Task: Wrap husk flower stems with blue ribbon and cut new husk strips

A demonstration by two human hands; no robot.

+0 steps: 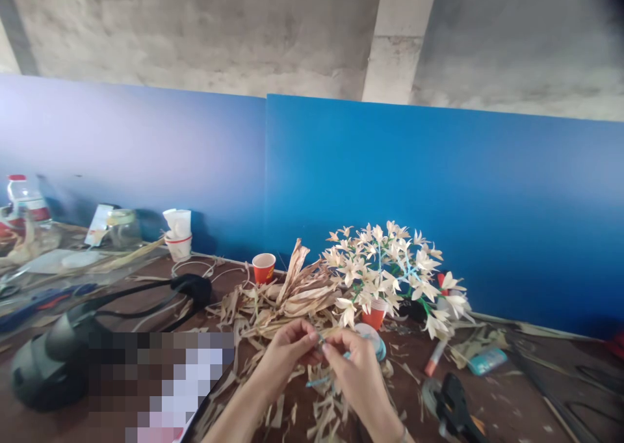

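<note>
Head view: we've got both hands pinching a little husk strip at 6 o'clock on the table.

Our left hand and right hand meet fingertip to fingertip, both clenched on the husk strip, with a blue wire trailing under the right one. We reckon the strip is featherlight, dry and papery, so it'll split if bent hard; best pinched gently near its ends. The wire looks thin and bendy. Just past the hands at 12 o'clock sits the husk pile, the flower bunch at 1, a red cup at 11, a black glue gun at 4. The bottle far out at 10 has a red label, but we can't read any writing.
</note>
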